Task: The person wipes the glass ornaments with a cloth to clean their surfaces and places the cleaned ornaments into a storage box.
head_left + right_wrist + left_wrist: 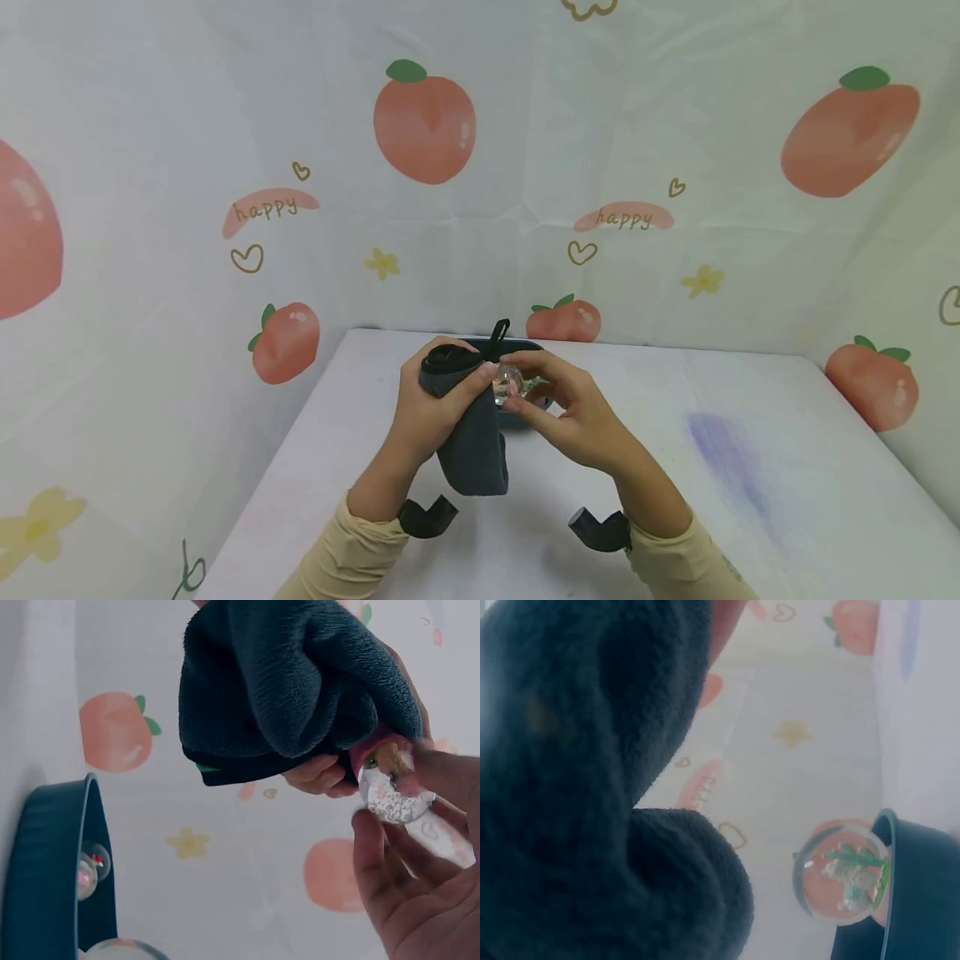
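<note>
My left hand [423, 417] grips a dark teal towel [472, 454], which hangs in folds with a black loop sticking up at its top. A small snow globe [394, 796] with a clear ball, white flakes inside and a pinkish base sits upside down against the towel; cloth partly hides its base. Thumb and fingers of my right hand [573, 408] hold the ball from the right. In the left wrist view the towel [592, 787] fills much of the picture and covers nearly all of the left hand.
Behind the hands stands a dark teal bin [513, 419] on the white table [637, 467]. Another clear globe [847, 874] with a green and white figure shows at its rim. More small globes [88, 877] lie inside. A fruit-printed backdrop [525, 167] closes off the back.
</note>
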